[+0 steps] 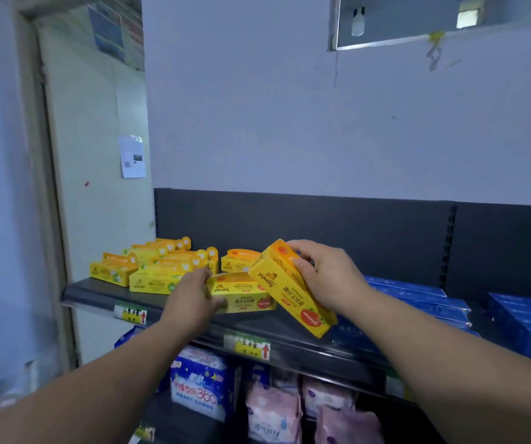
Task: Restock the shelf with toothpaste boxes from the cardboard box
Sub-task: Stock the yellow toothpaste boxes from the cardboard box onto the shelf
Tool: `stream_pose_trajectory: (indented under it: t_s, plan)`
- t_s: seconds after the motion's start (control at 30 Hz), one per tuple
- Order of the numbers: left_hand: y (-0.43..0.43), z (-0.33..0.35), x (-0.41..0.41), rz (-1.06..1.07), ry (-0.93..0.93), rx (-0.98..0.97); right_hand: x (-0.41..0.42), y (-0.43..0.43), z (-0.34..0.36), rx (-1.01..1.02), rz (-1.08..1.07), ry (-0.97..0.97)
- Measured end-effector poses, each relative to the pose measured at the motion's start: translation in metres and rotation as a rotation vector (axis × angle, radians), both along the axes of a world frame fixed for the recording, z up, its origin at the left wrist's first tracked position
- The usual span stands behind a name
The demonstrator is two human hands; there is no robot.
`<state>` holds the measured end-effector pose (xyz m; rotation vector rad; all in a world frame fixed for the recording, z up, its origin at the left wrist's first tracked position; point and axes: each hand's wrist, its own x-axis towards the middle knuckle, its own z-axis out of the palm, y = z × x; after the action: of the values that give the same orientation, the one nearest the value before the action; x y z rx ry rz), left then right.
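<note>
My right hand (325,277) grips a yellow-orange toothpaste box (286,293), tilted with its lower end over the front of the dark top shelf (104,294). My left hand (193,294) holds the left end of another yellow toothpaste box (245,293) lying flat on the shelf, thumb under its front edge. A third orange-topped box (240,259) lies behind it. Several yellow toothpaste boxes (152,267) are lined up at the shelf's left end. The cardboard box is out of view.
Blue boxes (418,299) fill the shelf's right side, with a taller blue stack (530,328) at the far right. Price tags (251,346) hang on the shelf edge. Packs of pads (198,386) sit on the shelf below. A doorway stands to the left.
</note>
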<state>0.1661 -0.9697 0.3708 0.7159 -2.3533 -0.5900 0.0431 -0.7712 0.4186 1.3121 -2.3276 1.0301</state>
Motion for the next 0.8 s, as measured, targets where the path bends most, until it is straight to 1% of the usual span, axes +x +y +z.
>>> stream_pose_trajectory:
  t_s: [0.1, 0.2, 0.4, 0.47, 0.57, 0.7, 0.77, 0.8]
  plan:
    - [-0.025, 0.004, -0.023, -0.019, -0.041, -0.021, -0.019, -0.022, 0.000, 0.026, -0.025, -0.002]
    - [-0.053, 0.006, -0.051, -0.082, -0.102, -0.041, -0.040, -0.047, -0.005, 0.071, -0.032, -0.031]
    - [-0.112, 0.019, -0.109, -0.220, -0.236, -0.074, -0.077, -0.106, -0.017, 0.423, -0.127, 0.039]
    - [-0.129, 0.024, -0.126, -0.271, -0.293, -0.116, -0.083, -0.124, -0.020, 0.479, -0.168, 0.036]
    - [-0.146, 0.026, -0.148, -0.340, -0.385, -0.190, -0.089, -0.145, -0.024, 0.510, -0.226, 0.039]
    - [-0.161, 0.026, -0.173, -0.402, -0.466, -0.329, -0.093, -0.158, -0.028, 0.483, -0.282, -0.024]
    - [-0.166, 0.026, -0.181, -0.429, -0.516, -0.378, -0.095, -0.151, -0.023, 0.521, -0.305, -0.114]
    - [-0.168, 0.026, -0.185, -0.435, -0.543, -0.408, -0.097, -0.144, -0.020, 0.575, -0.332, -0.159]
